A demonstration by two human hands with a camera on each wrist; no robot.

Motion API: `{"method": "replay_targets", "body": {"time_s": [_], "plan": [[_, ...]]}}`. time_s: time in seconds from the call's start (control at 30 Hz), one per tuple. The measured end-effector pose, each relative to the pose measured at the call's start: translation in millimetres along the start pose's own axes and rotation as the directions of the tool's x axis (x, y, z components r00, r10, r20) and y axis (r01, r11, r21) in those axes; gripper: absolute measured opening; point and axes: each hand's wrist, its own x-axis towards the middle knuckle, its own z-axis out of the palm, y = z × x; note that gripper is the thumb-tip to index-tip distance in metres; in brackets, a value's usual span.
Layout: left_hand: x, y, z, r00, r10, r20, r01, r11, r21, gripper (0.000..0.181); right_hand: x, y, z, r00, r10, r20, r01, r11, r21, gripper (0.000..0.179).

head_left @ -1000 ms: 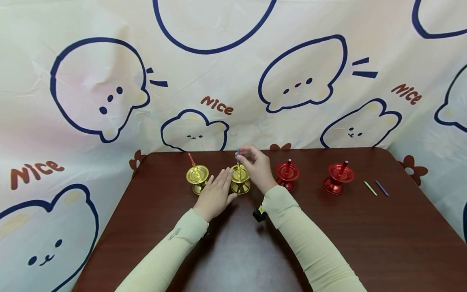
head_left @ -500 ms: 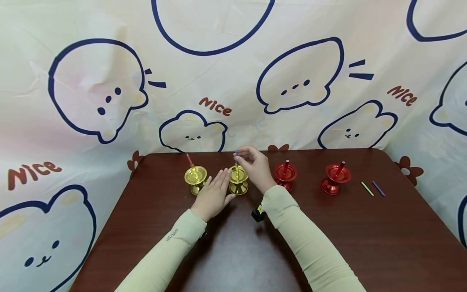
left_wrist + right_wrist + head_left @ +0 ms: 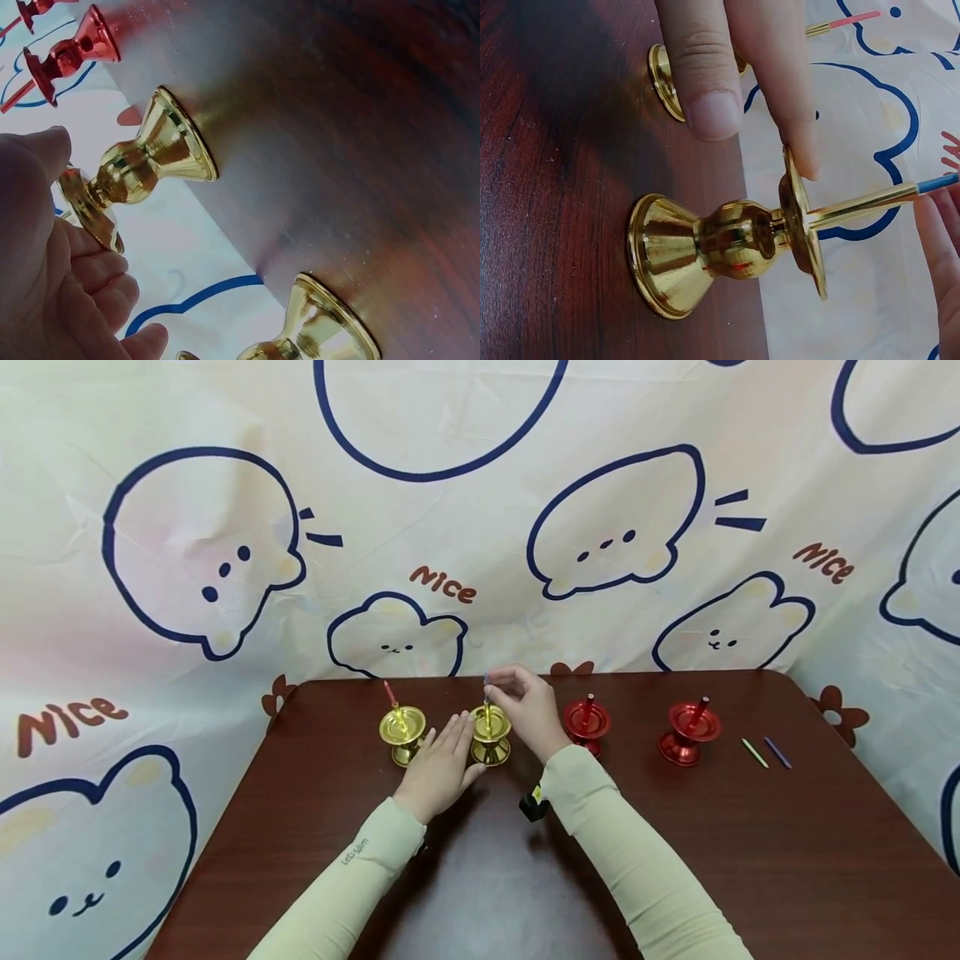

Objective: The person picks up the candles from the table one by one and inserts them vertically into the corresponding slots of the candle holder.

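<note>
A shiny gold candle holder (image 3: 491, 747) stands upright on the table, its thin tube (image 3: 862, 208) rising from the dish. In the tube's mouth sits a slim blue candle (image 3: 937, 183). My right hand (image 3: 528, 703) pinches this candle near its upper end, above the tube. Fingers straight, my left hand (image 3: 437, 770) lies beside the dish; in the right wrist view a fingertip (image 3: 804, 161) touches the dish rim. Left of that hand is a second gold candle holder (image 3: 402, 735), with a red candle (image 3: 390, 694) in its tube.
Two red candle holders (image 3: 587, 722) (image 3: 687, 735) stand to the right, their tubes without candles. Beyond them a green candle (image 3: 755, 752) and a purple candle (image 3: 777, 752) lie on the brown table (image 3: 750, 860). A printed cloth (image 3: 487, 527) hangs behind the table's back edge.
The view has shifted slightly. Both hands keep their places at the gold holder, and the blue candle stays pinched above its tube, with no plain movement otherwise.
</note>
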Motion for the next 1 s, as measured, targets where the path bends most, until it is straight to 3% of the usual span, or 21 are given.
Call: {"method": "replay_targets", "body": {"time_s": [0.33, 0.7, 1.0], "plan": [[-1.3, -0.5, -3.9, 0.999, 0.017, -0.027, -0.018, 0.999, -0.038, 0.071, -4.9, -12, -10, 1.0, -0.004, -0.027, 0.002, 0.999, -0.048, 0.018], [-0.8, -1.1, -2.0, 1.0, 0.014, -0.022, -0.015, 0.999, -0.037, 0.068, -29.2, -16, -33, 0.977, -0.209, -0.04, 0.194, 0.952, -0.237, 0.017], [-1.1, -2.9, -0.8, 0.997, 0.011, -0.079, -0.017, 0.996, -0.085, 0.066, -49.2, -27, -59, 0.971, -0.211, -0.109, 0.172, 0.943, -0.285, 0.019]]}}
